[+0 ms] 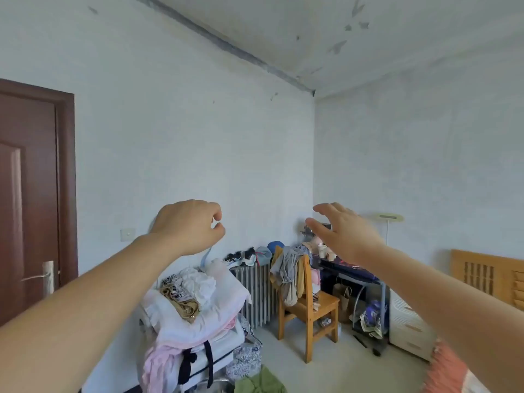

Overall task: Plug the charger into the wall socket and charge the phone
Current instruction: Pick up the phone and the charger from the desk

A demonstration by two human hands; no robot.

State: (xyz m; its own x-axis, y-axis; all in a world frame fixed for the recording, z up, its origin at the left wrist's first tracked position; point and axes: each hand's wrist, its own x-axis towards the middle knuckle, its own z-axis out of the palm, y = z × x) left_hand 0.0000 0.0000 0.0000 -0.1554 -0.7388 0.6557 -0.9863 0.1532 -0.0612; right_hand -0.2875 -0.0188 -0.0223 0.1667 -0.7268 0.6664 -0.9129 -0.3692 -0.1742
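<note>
Hands raised, left hand (189,226) pinching pale cable (204,259) (hanging below), right hand (344,233) open

Two bare forearms in shot, no sleeves showing anywhere along them. The left hand (188,226) and right hand (347,235) wear nothing: no gloves, rings, watch or wristband visible on either wrist.

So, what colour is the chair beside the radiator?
The chair is orange-brown wood, seen in the head view.
</note>
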